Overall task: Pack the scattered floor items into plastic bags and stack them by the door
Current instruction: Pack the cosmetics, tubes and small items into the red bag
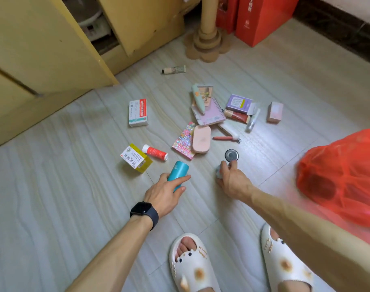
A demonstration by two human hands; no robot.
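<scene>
My left hand (pixel 166 193) grips a teal bottle (pixel 178 171) low over the floor. My right hand (pixel 232 181) closes on a small grey-white object (pixel 219 173), mostly hidden by the fingers, just below a round dark disc (pixel 231 154). A red plastic bag (pixel 344 175) bulges at the right edge, partly filled. Scattered items lie ahead: a yellow medicine box (pixel 136 158), a red-and-white tube (pixel 155 152), a white-and-green box (pixel 138 112), a flowery booklet (pixel 184 141) with a pink case (pixel 201 139) on it, a spiral notebook (pixel 209 111) and a purple box (pixel 238 103).
A yellow cabinet (pixel 43 49) with an open door fills the left. A cardboard post on a flower-shaped base (pixel 207 42) and red boxes (pixel 262 17) stand at the back. A small tube (pixel 173 69) lies near the post. My slippered feet (pixel 192 264) are at the bottom.
</scene>
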